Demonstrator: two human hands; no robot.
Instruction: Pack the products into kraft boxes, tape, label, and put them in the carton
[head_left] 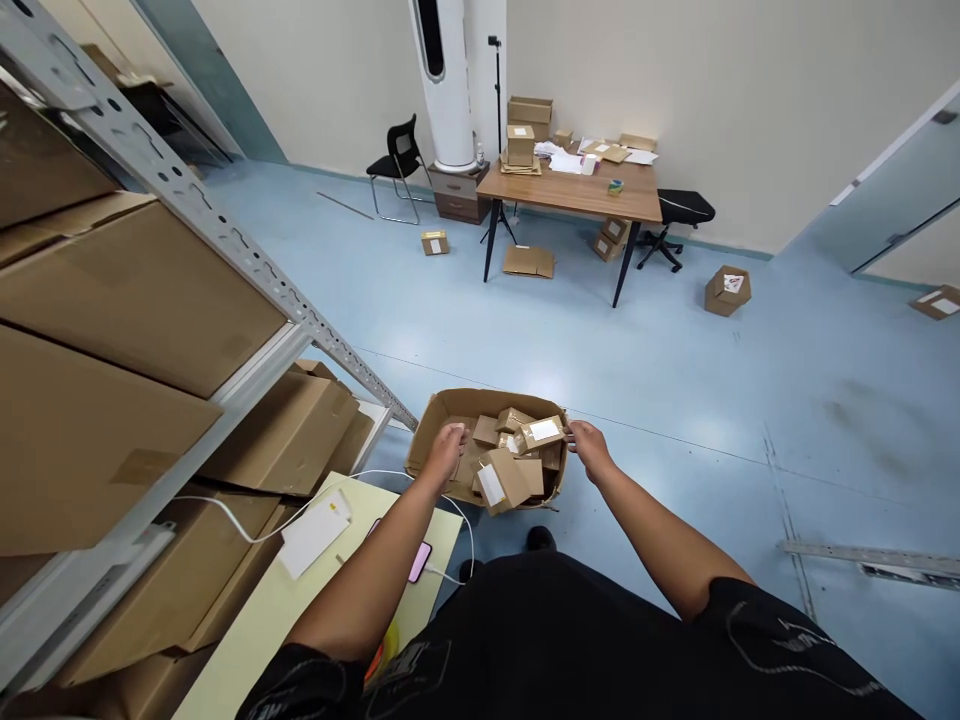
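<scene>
An open cardboard carton [450, 405] is held up in front of me above the blue floor, filled with several small brown parcels [504, 478] bearing white labels. My left hand [445, 448] is closed over the carton's left side, its fingers curled inside the wall. My right hand [586, 445] grips the carton's right rim, next to a labelled parcel [541, 431] lying on top of the pile.
A metal rack [225, 235] loaded with big cardboard boxes stands at my left. Below it lies a yellow surface [285, 600] with a white charger, cable and phone [418, 562]. Farther off stand a wooden table [574, 190] with boxes, two chairs and scattered boxes [726, 290] on the floor.
</scene>
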